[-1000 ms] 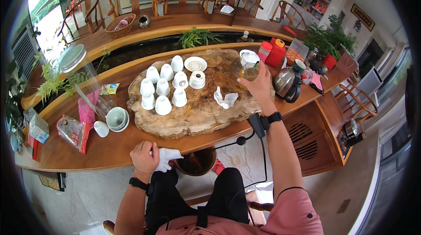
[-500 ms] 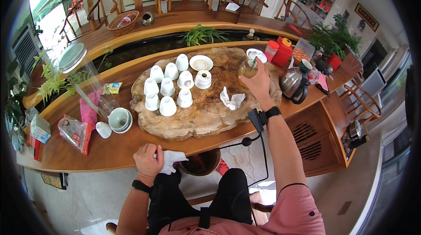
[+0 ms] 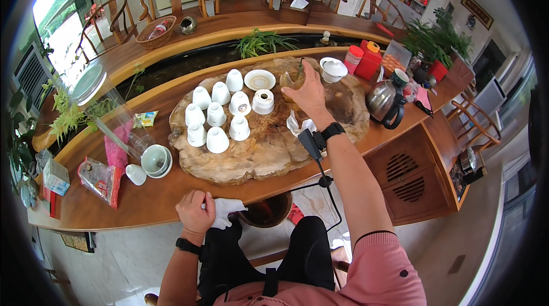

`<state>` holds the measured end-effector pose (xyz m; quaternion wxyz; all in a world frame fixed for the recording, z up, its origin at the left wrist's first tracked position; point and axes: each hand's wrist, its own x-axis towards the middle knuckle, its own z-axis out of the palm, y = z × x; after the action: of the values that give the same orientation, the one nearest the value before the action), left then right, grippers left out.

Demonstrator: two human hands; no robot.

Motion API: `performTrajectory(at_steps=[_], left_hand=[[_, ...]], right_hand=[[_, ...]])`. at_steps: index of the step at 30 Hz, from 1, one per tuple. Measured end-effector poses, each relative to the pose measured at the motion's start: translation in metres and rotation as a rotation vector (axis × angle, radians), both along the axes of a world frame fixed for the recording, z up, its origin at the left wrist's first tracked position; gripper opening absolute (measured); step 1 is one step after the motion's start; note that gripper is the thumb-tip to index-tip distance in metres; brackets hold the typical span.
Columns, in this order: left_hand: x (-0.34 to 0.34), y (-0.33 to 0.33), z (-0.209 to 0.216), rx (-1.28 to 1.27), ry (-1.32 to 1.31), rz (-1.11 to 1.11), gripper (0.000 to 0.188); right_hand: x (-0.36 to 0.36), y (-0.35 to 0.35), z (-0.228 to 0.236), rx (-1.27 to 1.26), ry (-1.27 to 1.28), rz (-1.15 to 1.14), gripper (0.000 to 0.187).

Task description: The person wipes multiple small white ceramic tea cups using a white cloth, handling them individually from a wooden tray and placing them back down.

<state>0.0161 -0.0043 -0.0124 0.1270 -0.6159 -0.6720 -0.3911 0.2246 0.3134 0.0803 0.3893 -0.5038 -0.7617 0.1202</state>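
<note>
My right hand (image 3: 307, 96) is closed around a small glass pitcher (image 3: 291, 81) with yellowish liquid in it, over the back of the stone-like tea slab (image 3: 257, 163). Part of the pitcher is hidden by my fingers. To its left stand a white pierced strainer stand (image 3: 263, 102), a white saucer (image 3: 259, 80) and several upturned white cups (image 3: 217, 140). Right of my hand is a white lidded bowl (image 3: 333, 70). A crumpled white tissue (image 3: 294, 123) lies beneath my wrist. At the table's front edge, my left hand (image 3: 196, 211) grips a white cloth (image 3: 227, 211).
A steel kettle (image 3: 382, 104), a red canister (image 3: 369, 60) and a red-lidded jar (image 3: 353, 58) stand at the right. On the left are stacked bowls (image 3: 156, 161), a red-edged plastic bag (image 3: 100, 181) and a tall clear cylinder (image 3: 114, 112). A wooden bin (image 3: 267, 211) sits below the table.
My right hand has moved left across the slab with the glass pitcher, and the white lidded bowl now shows fully. My left hand stays at the table edge with the cloth.
</note>
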Motion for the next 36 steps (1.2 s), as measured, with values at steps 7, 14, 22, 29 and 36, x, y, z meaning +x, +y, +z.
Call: performTrajectory(at_steps=[7,14,22,29,36], left_hand=[[0.0,-0.001,0.0,0.0,-0.004,-0.001,0.017],[0.005,0.003,0.004,0.023,-0.01,-0.011,0.019],[0.001,0.001,0.002,0.025,0.017,0.005,0.019],[0.002,0.002,0.0,-0.022,0.0,-0.011,0.019],[0.004,0.0,0.002,-0.05,-0.025,-0.006,0.02]], right_hand=[[0.056,-0.029,-0.001,0.168,-0.153,0.109,0.046],[0.082,-0.083,-0.036,0.208,-0.398,0.358,0.013],[0.095,-0.055,-0.015,0.187,-0.459,0.249,0.005],[0.171,0.045,-0.013,0.21,-0.441,-0.257,0.012],[0.146,0.094,-0.034,0.107,-0.468,-0.083,0.02]])
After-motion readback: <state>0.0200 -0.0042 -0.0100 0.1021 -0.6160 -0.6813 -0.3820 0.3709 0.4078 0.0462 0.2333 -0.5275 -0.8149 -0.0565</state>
